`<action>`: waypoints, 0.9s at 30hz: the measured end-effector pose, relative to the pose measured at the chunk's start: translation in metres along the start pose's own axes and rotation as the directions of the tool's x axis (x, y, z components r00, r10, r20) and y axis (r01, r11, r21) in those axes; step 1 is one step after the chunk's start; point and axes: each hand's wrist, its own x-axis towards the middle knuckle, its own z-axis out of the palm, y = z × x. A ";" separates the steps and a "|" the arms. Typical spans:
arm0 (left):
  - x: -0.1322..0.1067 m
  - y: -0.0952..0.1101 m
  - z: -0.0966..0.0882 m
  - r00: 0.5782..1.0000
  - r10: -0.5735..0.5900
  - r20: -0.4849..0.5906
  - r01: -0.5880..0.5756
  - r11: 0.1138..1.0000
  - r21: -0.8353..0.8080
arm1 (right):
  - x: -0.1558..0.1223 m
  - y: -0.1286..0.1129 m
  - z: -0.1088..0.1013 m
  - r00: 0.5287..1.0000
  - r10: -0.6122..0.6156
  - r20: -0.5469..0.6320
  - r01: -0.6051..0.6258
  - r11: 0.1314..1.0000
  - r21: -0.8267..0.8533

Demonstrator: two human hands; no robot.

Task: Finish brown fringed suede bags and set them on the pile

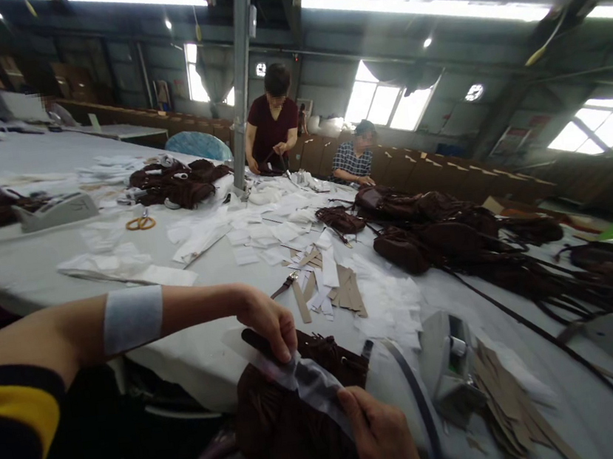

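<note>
Dark brown bag (286, 425); white table (20, 264)

A bare left forearm, banded white near the elbow, reaches across from the left, its left hand (266, 322) bent down with fingertips pinched shut. The right hand (381, 436) rises from below, fingers curled closed.

1. The dark brown bag (286, 425) looks like soft, matt suede-like cloth with fringe.
2. The strip (308, 380) pinched between the left hand (267, 324) and right hand (382, 440) is thin, translucent plastic film with a slight sheen.
3. The table (32, 267) is covered in smooth, matt white cloth.
4. Scattered white slips (262, 235) look like plain paper.
5. Tan pieces (348, 291) look like matt cardboard.
6. The post (243, 73) is dull grey metal.
7. The scissors (141, 222) have glossy orange plastic handles.
</note>
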 end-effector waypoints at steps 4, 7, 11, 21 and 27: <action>0.008 0.001 0.011 1.000 -0.006 -0.014 0.006 1.000 0.002 | 0.005 -0.009 0.012 0.999 -0.034 0.015 0.034 0.999 -0.006; 0.005 0.002 0.016 0.995 0.034 -0.091 -0.033 0.999 0.012 | 0.005 -0.002 0.009 0.998 -0.069 -0.003 0.069 0.995 -0.067; -0.012 -0.002 0.012 0.963 0.109 -0.247 -0.102 0.994 0.038 | -0.009 0.042 -0.020 0.982 -0.166 -0.091 0.138 0.957 -0.255; 0.016 0.014 0.033 0.936 0.184 -0.299 -0.170 0.983 0.071 | -0.009 0.041 -0.022 0.903 -0.363 -0.231 0.205 0.835 -0.511; 0.023 0.022 0.045 0.936 0.284 -0.210 -0.191 0.907 0.375 | -0.010 0.006 0.013 0.923 -0.323 -0.209 0.276 0.935 -0.223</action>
